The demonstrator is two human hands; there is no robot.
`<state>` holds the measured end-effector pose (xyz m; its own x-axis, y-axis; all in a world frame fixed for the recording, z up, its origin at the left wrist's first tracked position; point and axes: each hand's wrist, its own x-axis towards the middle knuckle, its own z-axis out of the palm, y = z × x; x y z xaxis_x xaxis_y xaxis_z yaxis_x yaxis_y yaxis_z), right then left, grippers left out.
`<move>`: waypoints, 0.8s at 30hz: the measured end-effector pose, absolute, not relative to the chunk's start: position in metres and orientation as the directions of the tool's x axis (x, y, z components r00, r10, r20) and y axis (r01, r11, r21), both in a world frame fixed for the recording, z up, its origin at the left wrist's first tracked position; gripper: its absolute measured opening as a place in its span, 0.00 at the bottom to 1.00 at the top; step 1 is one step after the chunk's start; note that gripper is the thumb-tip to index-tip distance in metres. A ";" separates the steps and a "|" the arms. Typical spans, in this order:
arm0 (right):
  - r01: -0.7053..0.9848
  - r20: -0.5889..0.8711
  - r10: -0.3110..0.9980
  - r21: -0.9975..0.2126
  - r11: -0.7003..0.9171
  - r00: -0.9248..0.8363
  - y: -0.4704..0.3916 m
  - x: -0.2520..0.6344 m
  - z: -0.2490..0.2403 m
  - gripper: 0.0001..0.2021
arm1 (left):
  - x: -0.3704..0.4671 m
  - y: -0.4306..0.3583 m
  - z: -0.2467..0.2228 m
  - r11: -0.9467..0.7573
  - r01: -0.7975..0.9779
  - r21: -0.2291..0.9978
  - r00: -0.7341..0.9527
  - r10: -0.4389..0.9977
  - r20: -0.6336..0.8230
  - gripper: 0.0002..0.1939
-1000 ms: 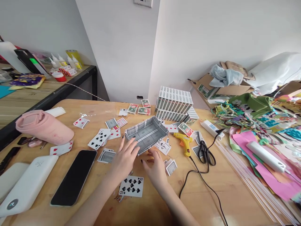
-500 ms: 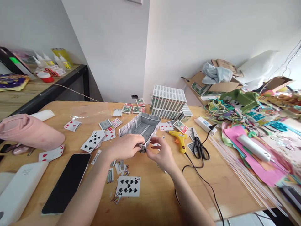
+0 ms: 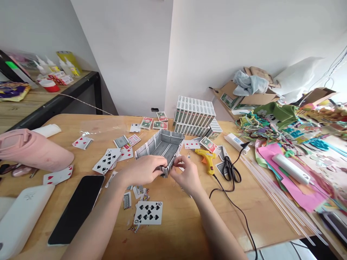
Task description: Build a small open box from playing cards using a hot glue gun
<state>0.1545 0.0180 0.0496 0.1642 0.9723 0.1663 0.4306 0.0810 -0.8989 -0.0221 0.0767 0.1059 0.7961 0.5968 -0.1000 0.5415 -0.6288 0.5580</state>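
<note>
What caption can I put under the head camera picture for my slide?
Left hand and right hand at the near corner of a card tray, yellow glue gun nearby.

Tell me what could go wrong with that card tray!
The card tray's near end might bend if the left hand and right hand press too hard. The yellow glue gun could burn fingers if it's hot; I can't tell. An arm might catch its cord.
</note>
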 end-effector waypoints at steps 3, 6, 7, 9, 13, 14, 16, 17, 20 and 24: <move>0.410 0.197 0.974 -0.902 0.137 0.108 0.015 0.154 0.049 0.17 | -0.023 0.077 0.104 -0.621 0.567 0.541 0.768 0.636 -0.074 0.07; 0.388 0.199 0.975 -0.910 0.145 0.102 0.014 0.154 0.050 0.21 | -0.023 0.077 0.104 -0.630 0.564 0.534 0.770 0.634 -0.066 0.08; 0.386 0.197 0.975 -0.911 0.144 0.102 0.014 0.155 0.052 0.21 | -0.023 0.076 0.105 -0.630 0.564 0.534 0.771 0.633 -0.067 0.07; 0.388 0.193 0.976 -0.911 0.141 0.098 0.014 0.155 0.054 0.21 | -0.023 0.075 0.107 -0.627 0.567 0.535 0.768 0.637 -0.067 0.07; 0.408 0.198 0.975 -0.902 0.142 0.099 0.015 0.156 0.058 0.20 | -0.021 0.074 0.107 -0.634 0.559 0.534 0.775 0.629 -0.065 0.06; 0.413 0.202 0.975 -0.899 0.146 0.096 0.015 0.156 0.058 0.20 | -0.020 0.074 0.107 -0.636 0.556 0.535 0.777 0.626 -0.064 0.06; 0.413 0.209 0.973 -0.898 0.152 0.096 0.015 0.157 0.057 0.19 | -0.019 0.073 0.107 -0.638 0.549 0.539 0.783 0.618 -0.067 0.06; 0.407 0.209 0.972 -0.901 0.150 0.104 0.015 0.157 0.056 0.18 | -0.018 0.073 0.107 -0.641 0.544 0.542 0.789 0.611 -0.069 0.06; 0.380 0.208 0.972 -0.912 0.153 0.106 0.014 0.159 0.055 0.16 | -0.018 0.071 0.108 -0.644 0.536 0.546 0.793 0.605 -0.066 0.07; 0.422 0.250 0.967 -0.882 0.209 0.043 0.012 0.159 0.057 0.23 | -0.019 0.069 0.111 -0.626 0.568 0.534 0.767 0.638 -0.069 0.08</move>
<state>0.1589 0.0121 0.0567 0.0433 0.9674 0.2497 0.4225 0.2088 -0.8820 -0.0189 0.0685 0.1113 0.7672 0.6377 -0.0687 0.5681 -0.6258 0.5345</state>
